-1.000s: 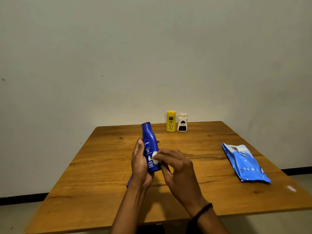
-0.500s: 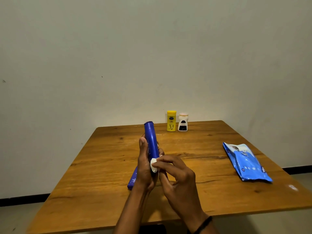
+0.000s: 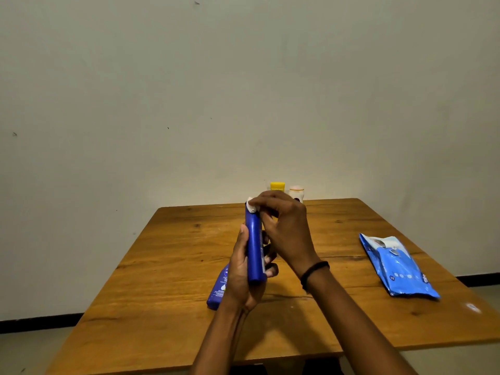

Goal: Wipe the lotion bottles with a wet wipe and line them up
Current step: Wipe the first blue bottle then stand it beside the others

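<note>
The left hand (image 3: 243, 269) is gripping a blue lotion bottle (image 3: 254, 244) upright over the middle of the wooden table (image 3: 162, 266), thumb lying along the near side, fingers curling round the far side. The right hand (image 3: 284, 226) is pinching a small bunched white wet wipe (image 3: 251, 207) and pressing it onto the very top of that bottle. A dark band (image 3: 313, 274) is sitting on the right wrist. Down by the left hand, a second blue bottle (image 3: 219, 289) is lying flat on the tabletop, partly hidden by the hand. At the far edge a yellow bottle (image 3: 277, 186) and a white bottle (image 3: 296, 192) are standing side by side, both partly covered by the right hand. Off to the right, a blue wipe pack (image 3: 397, 266) is lying flat, well apart from the hands.
</note>
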